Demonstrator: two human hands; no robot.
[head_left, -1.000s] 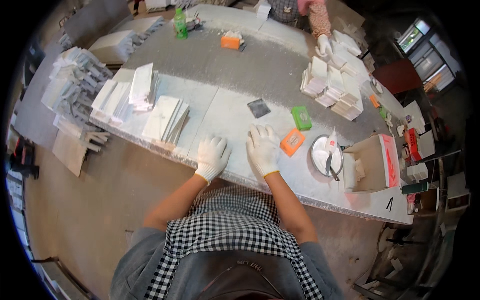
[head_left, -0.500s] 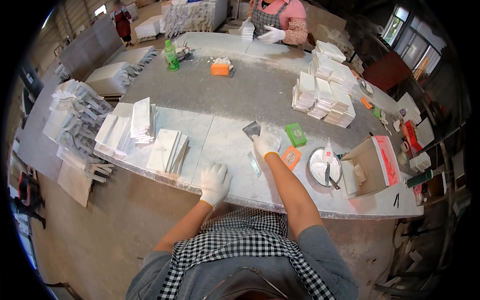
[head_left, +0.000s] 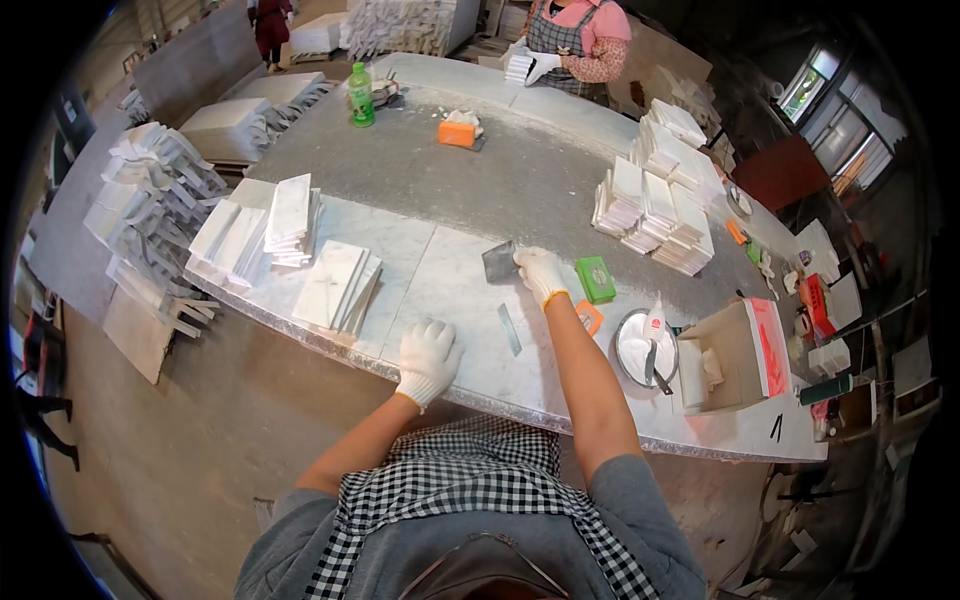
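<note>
My right hand (head_left: 543,272), in a white knitted glove, grips the edge of a dark grey square sheet (head_left: 498,263) over the pale marble slab (head_left: 460,300). My left hand (head_left: 429,352), gloved too, rests on the slab near its front edge with nothing seen in it; its fingers lie forward, slightly bent. Between the hands lies a thin, narrow bluish strip (head_left: 510,330). Right of my right hand are a green block (head_left: 596,280) and an orange block (head_left: 588,317), the latter partly hidden by my forearm.
Stacks of white stone tiles stand at left (head_left: 335,285) and back right (head_left: 655,215). A bowl of white paste (head_left: 635,350) and an open carton (head_left: 735,350) sit at right. A green bottle (head_left: 361,97) stands far left. Across the table, a gloved co-worker (head_left: 575,45) holds small white pieces.
My view has shifted slightly. My right hand has drawn a little to the right along the dark sheet, uncovering more of it. The co-worker's hands have come together on the white pieces.
</note>
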